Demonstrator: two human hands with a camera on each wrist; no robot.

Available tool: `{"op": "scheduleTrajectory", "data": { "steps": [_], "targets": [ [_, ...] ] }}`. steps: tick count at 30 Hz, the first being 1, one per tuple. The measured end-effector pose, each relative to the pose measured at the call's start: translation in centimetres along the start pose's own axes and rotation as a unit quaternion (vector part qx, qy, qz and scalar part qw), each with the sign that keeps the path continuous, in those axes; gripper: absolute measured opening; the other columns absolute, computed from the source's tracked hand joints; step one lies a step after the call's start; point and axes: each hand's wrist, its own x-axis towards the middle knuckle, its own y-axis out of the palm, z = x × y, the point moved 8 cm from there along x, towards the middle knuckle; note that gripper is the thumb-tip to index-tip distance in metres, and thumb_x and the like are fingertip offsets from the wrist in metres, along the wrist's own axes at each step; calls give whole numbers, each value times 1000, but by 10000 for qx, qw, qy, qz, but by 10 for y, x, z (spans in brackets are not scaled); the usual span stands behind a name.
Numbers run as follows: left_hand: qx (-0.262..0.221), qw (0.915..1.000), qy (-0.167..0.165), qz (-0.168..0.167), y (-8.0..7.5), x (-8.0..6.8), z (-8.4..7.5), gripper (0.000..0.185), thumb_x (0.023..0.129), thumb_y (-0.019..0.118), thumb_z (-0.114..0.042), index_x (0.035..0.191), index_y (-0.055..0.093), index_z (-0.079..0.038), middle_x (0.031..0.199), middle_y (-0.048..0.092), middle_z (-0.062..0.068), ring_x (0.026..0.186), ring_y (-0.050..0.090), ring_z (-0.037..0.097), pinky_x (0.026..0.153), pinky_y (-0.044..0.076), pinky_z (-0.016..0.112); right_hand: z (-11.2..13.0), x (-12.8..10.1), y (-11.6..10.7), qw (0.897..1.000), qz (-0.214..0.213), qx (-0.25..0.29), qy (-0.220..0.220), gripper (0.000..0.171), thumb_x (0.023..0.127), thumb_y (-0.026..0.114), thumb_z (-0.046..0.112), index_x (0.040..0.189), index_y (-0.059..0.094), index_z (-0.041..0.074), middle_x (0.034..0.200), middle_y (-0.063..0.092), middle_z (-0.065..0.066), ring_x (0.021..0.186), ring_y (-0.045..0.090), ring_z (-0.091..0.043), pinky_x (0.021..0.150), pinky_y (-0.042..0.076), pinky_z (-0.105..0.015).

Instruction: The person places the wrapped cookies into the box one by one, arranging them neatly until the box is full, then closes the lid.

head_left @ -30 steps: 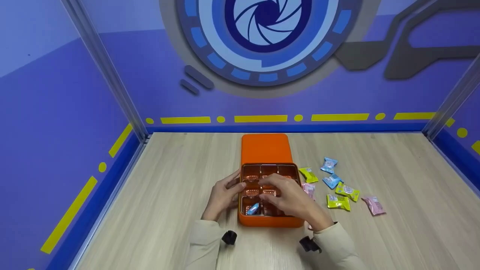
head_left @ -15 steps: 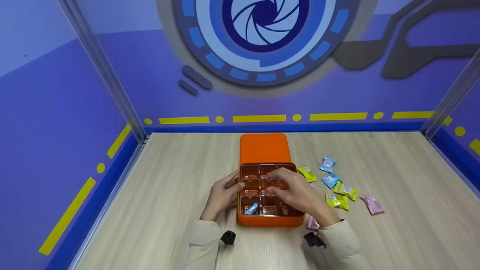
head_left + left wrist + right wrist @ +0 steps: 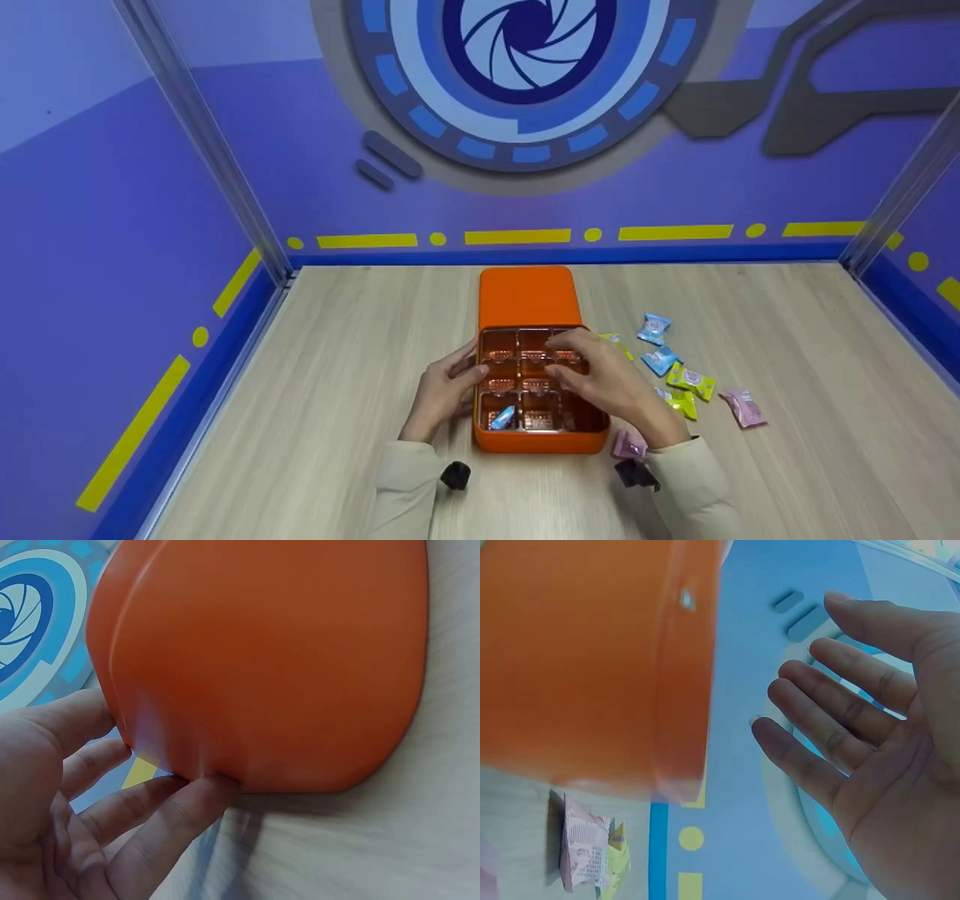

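Note:
An orange box (image 3: 540,444) with a clear divided tray stands in the middle of the table. One blue wrapped candy (image 3: 504,417) lies in its front-left compartment. On the box's left side my left hand (image 3: 444,390) grips the wall, thumb at the rim; the left wrist view has its fingertips against the orange side (image 3: 262,675). My right hand (image 3: 615,382) hovers over the right part of the tray, fingers spread and holding nothing. From the right wrist, the palm (image 3: 900,787) shows bare beside the box. The right-hand compartments are partly hidden under this hand.
Behind the box lies an orange lid (image 3: 527,295). Wrapped candies are scattered to the right: blue (image 3: 654,328), yellow-green (image 3: 691,381) and pink (image 3: 744,409). Another pink candy (image 3: 630,444) sits by the right wrist. A blue printed wall (image 3: 420,202) borders the table's back.
My right hand has shifted right across the tray, uncovering the middle compartments and covering part of the candies beside the box. The left hand stays on the box.

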Motion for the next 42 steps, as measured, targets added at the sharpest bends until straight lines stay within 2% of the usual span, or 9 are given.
{"op": "scheduleTrajectory", "data": {
  "steps": [9, 17, 24, 33, 42],
  "targets": [
    [-75, 9999, -69, 0, 0, 0, 0, 58, 102, 75, -24, 157, 56, -19, 145, 63, 20, 118, 70, 30, 82, 63, 38, -11, -3, -8, 9992, -22, 268, 300, 32, 101, 76, 19, 131, 71, 7, 132, 67, -8, 121, 64, -35, 104, 53, -56],
    [11, 10000, -43, -5, 0, -1, 0, 59, 103, 75, -24, 157, 55, -17, 145, 62, 20, 123, 68, 32, 88, 62, 40, -17, -3, -15, 9990, -266, 178, 312, 33, 99, 79, 21, 128, 72, 5, 129, 70, -11, 119, 65, -37, 104, 52, -58],
    [-58, 10000, 61, 28, 0, -3, -1, 59, 103, 75, -23, 158, 54, -14, 146, 60, 24, 125, 67, 35, 86, 62, 45, -25, -5, -21, 9982, -323, 47, 500, 42, 101, 76, 29, 133, 70, 3, 134, 68, -14, 123, 64, -38, 105, 50, -62],
    [-186, 9998, 19, 52, 1, -3, -1, 61, 103, 74, -20, 159, 51, -11, 147, 58, 28, 125, 65, 38, 85, 63, 49, -34, -7, -30, 9967, -420, -28, 691, 43, 99, 78, 26, 134, 70, 1, 133, 69, -15, 128, 61, -37, 108, 47, -61],
    [-254, 9996, 4, 94, 2, -4, -4, 60, 103, 74, -21, 158, 53, -13, 147, 59, 24, 122, 68, 34, 88, 62, 46, -42, -9, -34, 9950, -477, 22, 873, 42, 102, 75, 25, 136, 68, 2, 136, 67, -18, 130, 59, -42, 109, 45, -65]
  ]
}}
